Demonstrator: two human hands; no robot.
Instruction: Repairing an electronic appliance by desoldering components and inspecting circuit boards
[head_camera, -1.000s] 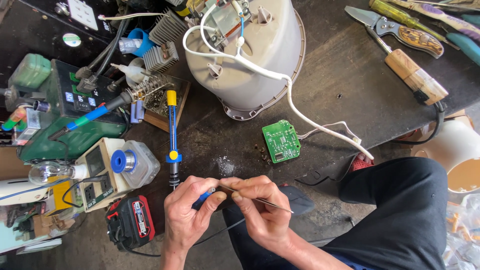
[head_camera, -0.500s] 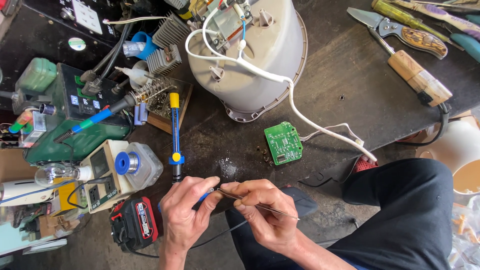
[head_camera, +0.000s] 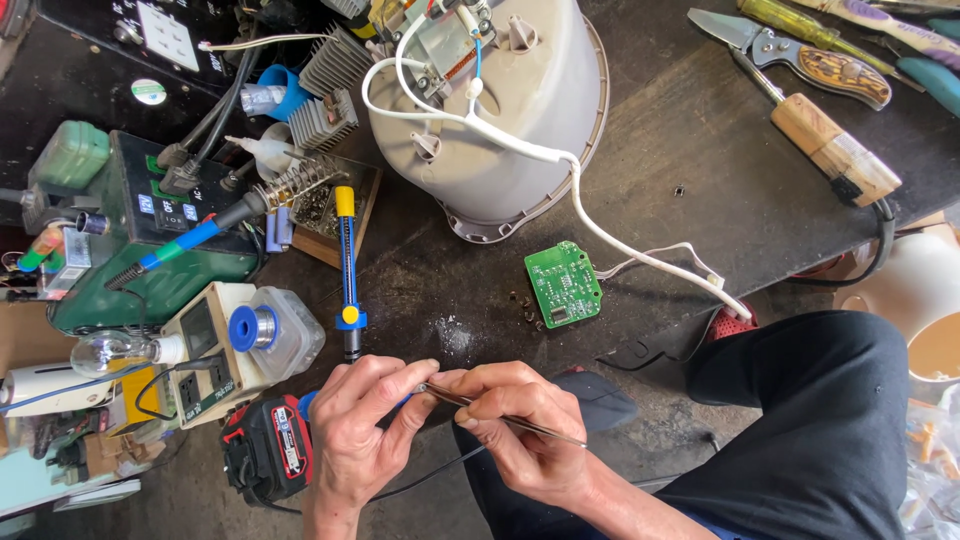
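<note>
My left hand grips a blue-handled soldering iron, mostly hidden in the fist, its black cable trailing below. Metal tweezers are pinched in my right hand; their tip meets my left fingertips near the front edge of the dark workbench. Whatever sits between the tips is too small to see. A small green circuit board lies on the bench just beyond my hands, joined by white wires to an upturned grey appliance body.
A blue-and-yellow desoldering pump lies left of the board. Further left are a green soldering station, a solder spool, a bulb and a red battery pack. Pliers and screwdrivers rest at top right. My dark-trousered knee fills the lower right.
Both hands stay together at the bench edge, shifting only slightly. The tweezers' tip has closed in on my left fingertips.
</note>
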